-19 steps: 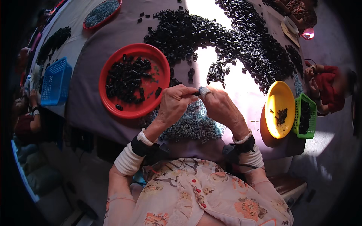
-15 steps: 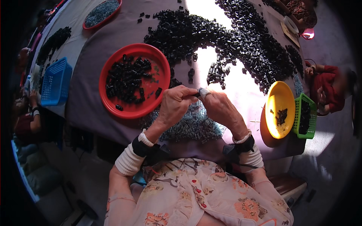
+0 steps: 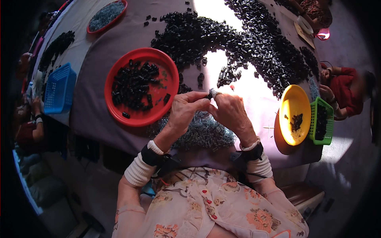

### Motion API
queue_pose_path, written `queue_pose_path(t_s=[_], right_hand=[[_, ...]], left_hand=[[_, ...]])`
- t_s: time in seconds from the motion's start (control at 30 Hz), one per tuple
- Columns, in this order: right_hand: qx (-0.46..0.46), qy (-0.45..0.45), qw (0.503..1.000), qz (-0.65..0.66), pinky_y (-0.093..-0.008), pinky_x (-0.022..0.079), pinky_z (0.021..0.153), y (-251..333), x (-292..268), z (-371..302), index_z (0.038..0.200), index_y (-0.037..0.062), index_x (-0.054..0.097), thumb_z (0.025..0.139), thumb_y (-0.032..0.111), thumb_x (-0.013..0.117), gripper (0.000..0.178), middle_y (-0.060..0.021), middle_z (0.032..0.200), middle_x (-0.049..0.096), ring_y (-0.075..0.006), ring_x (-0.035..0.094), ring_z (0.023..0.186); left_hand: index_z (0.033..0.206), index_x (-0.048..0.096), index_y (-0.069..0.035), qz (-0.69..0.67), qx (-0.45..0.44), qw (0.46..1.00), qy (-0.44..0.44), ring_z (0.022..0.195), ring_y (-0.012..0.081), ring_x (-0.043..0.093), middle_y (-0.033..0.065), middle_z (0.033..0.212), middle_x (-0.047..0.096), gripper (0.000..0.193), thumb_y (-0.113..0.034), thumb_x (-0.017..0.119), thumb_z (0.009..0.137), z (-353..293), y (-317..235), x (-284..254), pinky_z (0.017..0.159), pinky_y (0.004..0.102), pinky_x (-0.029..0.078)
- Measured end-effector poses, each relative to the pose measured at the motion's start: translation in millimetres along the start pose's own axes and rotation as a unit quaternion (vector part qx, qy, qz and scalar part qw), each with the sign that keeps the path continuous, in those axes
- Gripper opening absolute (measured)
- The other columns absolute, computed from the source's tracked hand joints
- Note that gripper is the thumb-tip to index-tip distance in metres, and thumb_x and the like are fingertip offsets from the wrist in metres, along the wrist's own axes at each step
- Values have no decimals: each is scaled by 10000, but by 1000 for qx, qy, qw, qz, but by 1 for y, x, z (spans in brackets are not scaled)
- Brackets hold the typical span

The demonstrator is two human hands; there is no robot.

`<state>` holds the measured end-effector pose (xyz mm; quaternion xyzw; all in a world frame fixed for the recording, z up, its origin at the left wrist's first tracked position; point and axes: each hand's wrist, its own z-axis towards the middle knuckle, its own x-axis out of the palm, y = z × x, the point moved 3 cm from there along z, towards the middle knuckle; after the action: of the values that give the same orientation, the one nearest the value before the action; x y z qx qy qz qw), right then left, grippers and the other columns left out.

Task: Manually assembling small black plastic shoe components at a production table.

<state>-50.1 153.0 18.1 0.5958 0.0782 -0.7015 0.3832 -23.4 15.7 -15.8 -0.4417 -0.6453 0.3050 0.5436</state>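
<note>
Covering the grey table [image 3: 99, 107], black parts [image 3: 246, 35] sprawl sunlit.

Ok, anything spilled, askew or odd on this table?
Nothing damaged or askew. Small black parts lie in a broad loose heap on the purple cloth, not in a container. Both hands pinch one small piece above a grey pile.

Plates and baskets on the table
Two red plates [image 3: 139, 92] [image 3: 106, 15], one yellow plate [image 3: 294, 114], one blue basket [image 3: 58, 88], one green basket [image 3: 321, 121].

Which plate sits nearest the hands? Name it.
The big red plate, just left of the left hand. The yellow plate and the far red plate lie farther off.
</note>
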Motion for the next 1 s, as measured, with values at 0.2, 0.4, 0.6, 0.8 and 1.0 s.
queue_pose_path(t_s=[0.2,0.4,0.6,0.8,1.0], right_hand=[[-11,24,1000,-17,-375,433,442,-2,1,2,695,58,534,767,227,611,199,-96,546,555,-253,574,467],[4,39,998,50,-367,458,466,-4,4,1,697,52,531,752,255,644,239,-106,552,565,-264,595,502],[-1,55,998,39,-369,461,475,-2,2,-1,690,43,524,756,272,660,274,-112,557,565,-273,602,535],[-10,37,995,93,-379,443,469,-11,10,-5,670,34,508,751,223,677,266,-126,531,528,-286,576,508],[-23,20,991,131,-381,436,466,-9,9,-14,662,30,502,732,194,677,251,-135,543,518,-300,571,526]], left_hand=[[985,630,43,23,-9,1000,-9,762,154,643,97,856,661,198,-82,599,835,-1,3,-1,729,282,523],[921,634,46,22,-66,998,-7,737,148,642,93,821,657,216,-149,548,888,-3,4,-3,726,285,529],[880,636,34,65,-53,996,12,730,144,641,97,808,655,257,-206,546,897,-4,8,-5,707,282,531],[943,603,51,23,-74,997,-8,733,151,641,106,806,655,347,-282,511,918,-5,6,-5,687,280,528],[954,600,50,54,-96,992,59,759,139,636,94,826,655,357,-293,508,916,-12,13,0,695,269,516]])
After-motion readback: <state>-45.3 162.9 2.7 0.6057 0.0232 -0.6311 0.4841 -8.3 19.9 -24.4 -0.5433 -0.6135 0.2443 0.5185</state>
